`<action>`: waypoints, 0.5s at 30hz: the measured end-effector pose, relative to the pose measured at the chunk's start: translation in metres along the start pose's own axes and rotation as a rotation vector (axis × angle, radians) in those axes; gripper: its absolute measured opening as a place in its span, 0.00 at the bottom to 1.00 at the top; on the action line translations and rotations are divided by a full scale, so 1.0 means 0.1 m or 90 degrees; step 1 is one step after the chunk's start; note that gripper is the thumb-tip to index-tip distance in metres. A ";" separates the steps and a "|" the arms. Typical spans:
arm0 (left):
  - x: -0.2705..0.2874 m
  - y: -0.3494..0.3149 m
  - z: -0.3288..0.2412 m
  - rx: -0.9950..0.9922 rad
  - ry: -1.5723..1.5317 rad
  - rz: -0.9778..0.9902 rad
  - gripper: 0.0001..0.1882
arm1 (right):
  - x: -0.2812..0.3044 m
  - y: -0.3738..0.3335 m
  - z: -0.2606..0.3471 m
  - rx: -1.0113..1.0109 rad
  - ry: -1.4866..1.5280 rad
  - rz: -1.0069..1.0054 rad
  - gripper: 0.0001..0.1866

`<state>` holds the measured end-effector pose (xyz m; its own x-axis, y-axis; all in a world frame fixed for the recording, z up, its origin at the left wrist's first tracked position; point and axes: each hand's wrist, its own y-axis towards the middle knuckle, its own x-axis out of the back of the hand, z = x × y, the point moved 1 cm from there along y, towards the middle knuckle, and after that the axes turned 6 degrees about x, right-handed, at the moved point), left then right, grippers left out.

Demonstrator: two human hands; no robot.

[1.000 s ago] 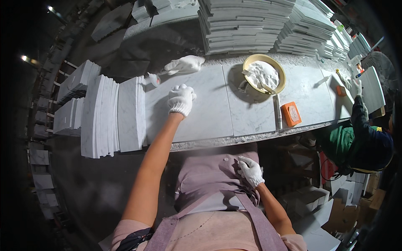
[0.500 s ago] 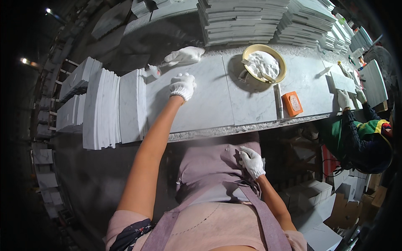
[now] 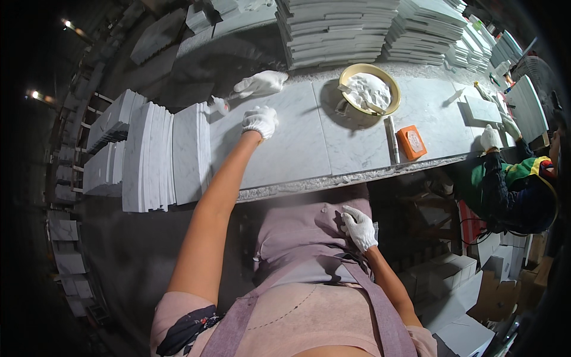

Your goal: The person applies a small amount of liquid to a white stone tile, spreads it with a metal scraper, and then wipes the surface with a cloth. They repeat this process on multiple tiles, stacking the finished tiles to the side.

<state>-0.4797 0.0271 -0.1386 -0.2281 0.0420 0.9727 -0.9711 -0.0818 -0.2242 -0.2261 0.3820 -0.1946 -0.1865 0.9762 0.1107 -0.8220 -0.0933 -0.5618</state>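
The right hand [image 3: 359, 227], in a white knit glove, rests closest to the body against the mauve apron [image 3: 309, 238], fingers loosely curled and holding nothing visible. Beyond it runs the rough front edge of the workbench [image 3: 357, 175]. The left arm extends forward over the bench; the gloved left hand [image 3: 260, 121] lies palm-down on the white marble slab [image 3: 279, 149], fingers bent, gripping nothing. This slab lies flat on the bench, just right of a row of marble tiles [image 3: 160, 156] standing on edge. A spare white glove [image 3: 259, 83] lies just beyond the left hand. Farther right sit an orange block [image 3: 411, 141] and a yellow bowl [image 3: 348, 74] of white paste. Stacked tiles [image 3: 339, 27] line the far edge. At the far right, a co-worker's gloved hand [image 3: 490, 138] rests on the bench.
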 end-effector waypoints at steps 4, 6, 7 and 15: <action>0.06 -0.30 -0.06 -0.026 -0.036 0.079 0.16 | -0.01 0.01 -0.07 0.013 -0.004 0.008 0.19; 0.07 -0.61 -0.14 -0.080 0.004 0.078 0.16 | 0.00 0.02 -0.16 0.061 0.006 0.007 0.20; 0.06 -0.82 -0.19 -0.133 0.054 0.071 0.16 | 0.02 0.02 -0.22 0.078 0.013 0.006 0.20; -0.16 -2.23 0.07 -0.299 -0.222 0.620 0.24 | 0.59 -0.22 -0.82 0.125 0.045 0.010 0.18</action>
<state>-0.2589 0.0377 -0.1035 -0.9397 -0.1217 0.3196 -0.3389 0.4563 -0.8228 -0.1742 0.4575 -0.2430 -0.1683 0.9849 0.0414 -0.9093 -0.1389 -0.3922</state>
